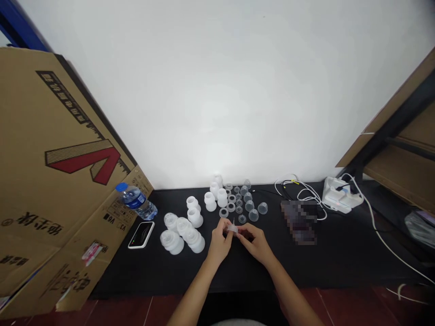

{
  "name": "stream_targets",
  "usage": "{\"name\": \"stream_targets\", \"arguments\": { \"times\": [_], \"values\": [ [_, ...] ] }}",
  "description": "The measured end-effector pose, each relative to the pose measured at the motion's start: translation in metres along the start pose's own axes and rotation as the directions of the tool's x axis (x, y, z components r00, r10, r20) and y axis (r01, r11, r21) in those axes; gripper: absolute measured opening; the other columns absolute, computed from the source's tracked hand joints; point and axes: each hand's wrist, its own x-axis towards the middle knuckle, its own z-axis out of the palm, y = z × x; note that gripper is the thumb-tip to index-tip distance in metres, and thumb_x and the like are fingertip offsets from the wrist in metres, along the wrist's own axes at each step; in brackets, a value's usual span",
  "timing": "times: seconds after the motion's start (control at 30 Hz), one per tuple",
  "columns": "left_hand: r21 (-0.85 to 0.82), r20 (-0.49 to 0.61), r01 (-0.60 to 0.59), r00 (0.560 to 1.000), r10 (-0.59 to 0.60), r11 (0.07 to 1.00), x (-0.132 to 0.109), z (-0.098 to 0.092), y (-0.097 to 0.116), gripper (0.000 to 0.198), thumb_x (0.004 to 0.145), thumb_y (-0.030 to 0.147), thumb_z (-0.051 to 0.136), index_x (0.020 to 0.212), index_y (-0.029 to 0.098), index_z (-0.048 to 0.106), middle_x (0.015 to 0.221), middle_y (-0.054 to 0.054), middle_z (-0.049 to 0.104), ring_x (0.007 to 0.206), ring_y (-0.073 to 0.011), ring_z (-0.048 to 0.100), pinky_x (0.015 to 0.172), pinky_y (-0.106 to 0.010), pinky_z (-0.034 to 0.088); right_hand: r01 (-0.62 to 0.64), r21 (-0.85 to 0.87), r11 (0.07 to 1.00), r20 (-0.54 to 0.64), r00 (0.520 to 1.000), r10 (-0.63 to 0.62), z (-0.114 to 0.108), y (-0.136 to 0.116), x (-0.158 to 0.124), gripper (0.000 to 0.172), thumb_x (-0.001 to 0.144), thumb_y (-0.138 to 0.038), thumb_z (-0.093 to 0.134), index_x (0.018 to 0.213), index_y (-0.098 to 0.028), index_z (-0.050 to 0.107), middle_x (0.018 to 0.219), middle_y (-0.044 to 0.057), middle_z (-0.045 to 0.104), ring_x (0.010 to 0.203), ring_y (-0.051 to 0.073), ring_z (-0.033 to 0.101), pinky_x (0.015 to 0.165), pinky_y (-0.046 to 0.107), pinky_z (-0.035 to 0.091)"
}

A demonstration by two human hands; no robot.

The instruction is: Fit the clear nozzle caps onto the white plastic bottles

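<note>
Head view, lower center of frame, left hand [219, 241] and right hand [255, 243] close together, both clamped on small translucent plastic piece [233, 228], held between them

Matt white plastic pieces [195, 218] (smooth-looking) beside glossy clear plastic domes [253, 215].

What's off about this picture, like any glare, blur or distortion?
In the head view, the white wall is washed out by bright light; a dark block on the black tabletop is pixelated; the wide lens skews the brown cardboard sheet; the small translucent plastic piece between the left hand and right hand is too small to show detail.
</note>
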Motion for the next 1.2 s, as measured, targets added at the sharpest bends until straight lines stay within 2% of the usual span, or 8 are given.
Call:
{"name": "stream_targets", "arguments": {
  "times": [0.17, 0.5, 0.93, 1.2],
  "values": [
    [-0.001, 0.004, 0.015, 1.000, -0.015, 1.000, -0.0011, 0.0004, 0.0013, 0.009, 0.104, 0.033, 0.054, 0.100, 0.025, 0.054, 0.083, 0.002, 0.069, 0.075, -0.0187, 0.072, 0.073, -0.030, 0.054, -0.005, 0.022, 1.000, 0.010, 1.000, 0.005, 0.0002, 0.0009, -0.0011, 0.018, 0.098, -0.039, 0.074, 0.105, -0.023, 0.081, 0.087, 0.002, 0.078, 0.072, 0.019, 0.070, 0.064, 0.027, 0.053],
    [0.024, -0.010, 0.059, 0.998, -0.058, 0.998, -0.0025, 0.0009, 0.0070, 0.012, 0.104, 0.036, 0.052, 0.098, 0.026, 0.052, 0.079, 0.003, 0.066, 0.068, -0.0183, 0.073, 0.069, -0.029, 0.054, 0.019, 0.015, 1.000, 0.012, 1.000, -0.019, -0.0004, 0.0028, -0.0013, 0.016, 0.099, -0.035, 0.073, 0.107, -0.024, 0.080, 0.089, 0.002, 0.079, 0.074, 0.019, 0.071, 0.066, 0.028, 0.054],
    [0.096, -0.063, 0.081, 0.995, -0.075, 0.992, -0.0034, 0.0011, 0.0065, 0.009, 0.101, 0.032, 0.055, 0.095, 0.026, 0.054, 0.078, 0.003, 0.064, 0.066, -0.0171, 0.066, 0.065, -0.026, 0.047, 0.019, -0.030, 0.999, 0.036, 0.999, -0.018, -0.0005, 0.0031, -0.0020, 0.014, 0.098, -0.036, 0.074, 0.105, -0.025, 0.080, 0.089, 0.002, 0.079, 0.074, 0.019, 0.071, 0.067, 0.029, 0.055],
    [0.188, -0.073, 0.077, 0.995, -0.064, 0.979, -0.0032, 0.0010, 0.0096, 0.011, 0.101, 0.032, 0.055, 0.092, 0.026, 0.053, 0.076, 0.003, 0.061, 0.065, -0.0176, 0.061, 0.065, -0.027, 0.042, 0.085, -0.094, 0.992, 0.047, 0.996, -0.081, 0.0009, 0.0017, -0.0034, 0.012, 0.099, -0.033, 0.071, 0.104, -0.025, 0.077, 0.085, 0.002, 0.074, 0.069, 0.018, 0.067, 0.063, 0.028, 0.055]
  ]
}}
